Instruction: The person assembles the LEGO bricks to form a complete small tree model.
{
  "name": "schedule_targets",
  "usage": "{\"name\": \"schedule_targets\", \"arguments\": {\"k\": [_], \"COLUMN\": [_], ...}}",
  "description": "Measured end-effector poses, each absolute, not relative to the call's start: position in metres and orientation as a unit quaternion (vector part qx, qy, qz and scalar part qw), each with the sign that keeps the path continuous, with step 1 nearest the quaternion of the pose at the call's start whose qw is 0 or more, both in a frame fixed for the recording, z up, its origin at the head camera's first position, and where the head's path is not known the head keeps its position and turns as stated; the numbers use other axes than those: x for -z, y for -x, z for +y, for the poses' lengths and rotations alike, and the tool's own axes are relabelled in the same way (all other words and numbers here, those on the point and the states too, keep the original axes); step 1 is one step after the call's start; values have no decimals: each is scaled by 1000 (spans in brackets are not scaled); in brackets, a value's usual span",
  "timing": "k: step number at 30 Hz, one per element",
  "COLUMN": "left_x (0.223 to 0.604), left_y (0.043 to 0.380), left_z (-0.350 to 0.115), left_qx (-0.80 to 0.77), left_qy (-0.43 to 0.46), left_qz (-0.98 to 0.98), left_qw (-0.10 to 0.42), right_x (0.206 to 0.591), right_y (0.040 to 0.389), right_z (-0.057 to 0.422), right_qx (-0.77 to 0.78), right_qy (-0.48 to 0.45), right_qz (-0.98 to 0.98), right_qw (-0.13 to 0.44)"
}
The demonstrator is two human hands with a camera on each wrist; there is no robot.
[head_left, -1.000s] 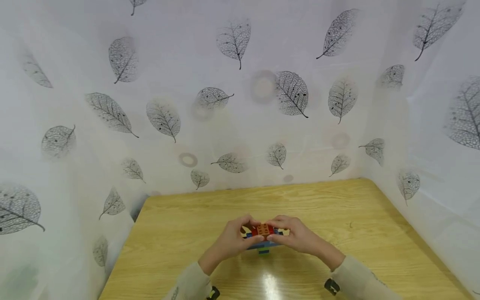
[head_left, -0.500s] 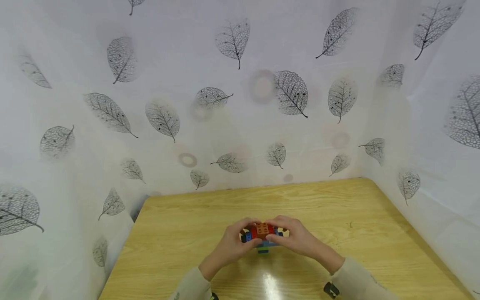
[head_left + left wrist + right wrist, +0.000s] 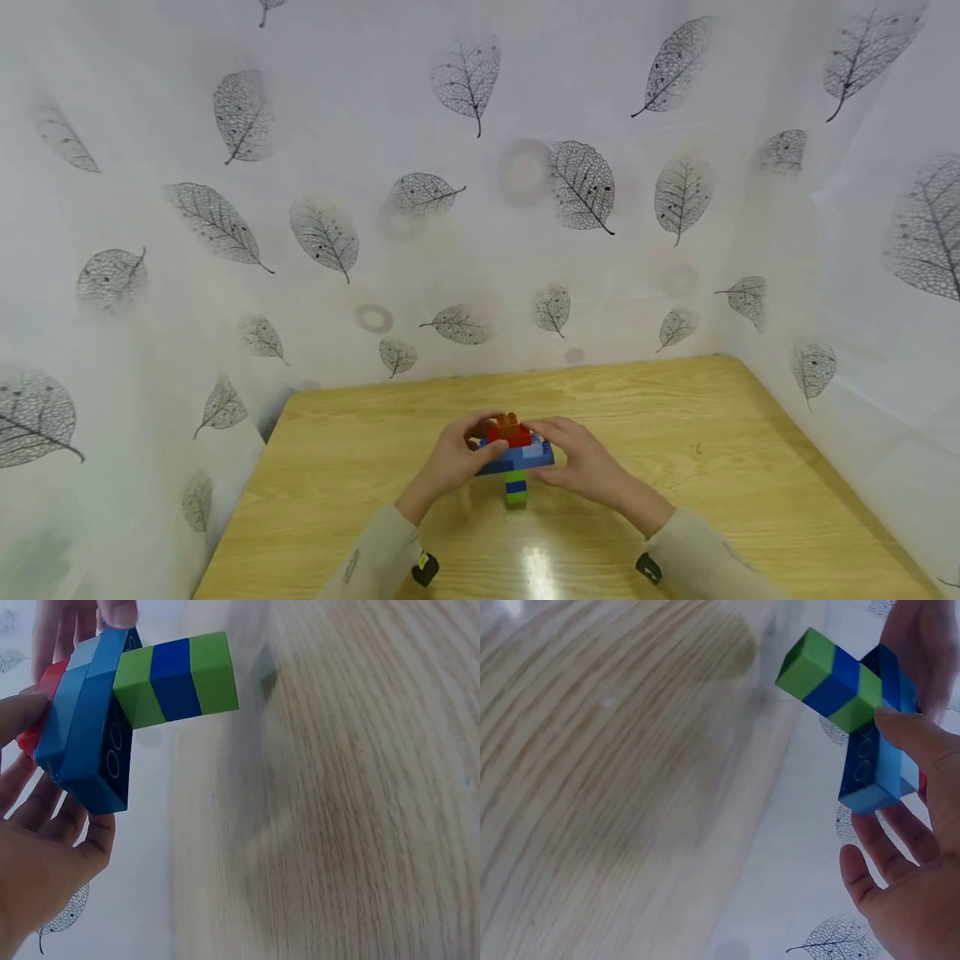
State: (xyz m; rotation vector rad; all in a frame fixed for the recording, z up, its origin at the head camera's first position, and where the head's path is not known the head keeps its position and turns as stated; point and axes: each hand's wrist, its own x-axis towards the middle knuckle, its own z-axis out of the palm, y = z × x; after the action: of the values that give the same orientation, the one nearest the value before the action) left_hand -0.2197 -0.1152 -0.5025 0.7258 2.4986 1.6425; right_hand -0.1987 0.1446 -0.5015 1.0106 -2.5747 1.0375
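Note:
Both hands hold one brick build (image 3: 516, 454) above the wooden table (image 3: 712, 467). It has a red brick (image 3: 508, 433) with an orange one on top, wide blue plates (image 3: 86, 742) below, and a green-blue-green column (image 3: 514, 487) hanging underneath. My left hand (image 3: 468, 450) grips the plates' left end, fingers curled under them (image 3: 45, 840). My right hand (image 3: 564, 450) grips the right end, its thumb (image 3: 911, 739) pressing the plate's edge by the column (image 3: 829, 679). The column's foot is clear of the tabletop in both wrist views.
White curtains printed with grey leaves (image 3: 450, 208) close in the table at the back, left and right. The tabletop shows bare wood around the hands, with a bright glare patch (image 3: 536, 571) near the front edge.
The hands have lifted the build off the table and moved it slightly away from me. The green and blue column under the plates has come into full view.

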Motion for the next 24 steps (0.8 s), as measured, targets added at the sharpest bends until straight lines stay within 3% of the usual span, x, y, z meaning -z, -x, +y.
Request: {"name": "schedule_targets", "arguments": {"k": [6,13,24], "left_x": [506,522,536], "left_y": [231,238,241], "left_z": [-115,-117,-123], "left_qx": [-539,-536,-490], "left_qy": [-222,-193,-203], "left_qz": [811,822,845], "left_qw": [44,12,72], "right_x": [509,517,532], "right_y": [211,225,239], "right_z": [138,138,135], "right_qx": [-325,-388,-425], "right_qy": [-346,-285,-215], "right_qz": [-872,-875,-879], "right_qw": [118,49,-32]}}
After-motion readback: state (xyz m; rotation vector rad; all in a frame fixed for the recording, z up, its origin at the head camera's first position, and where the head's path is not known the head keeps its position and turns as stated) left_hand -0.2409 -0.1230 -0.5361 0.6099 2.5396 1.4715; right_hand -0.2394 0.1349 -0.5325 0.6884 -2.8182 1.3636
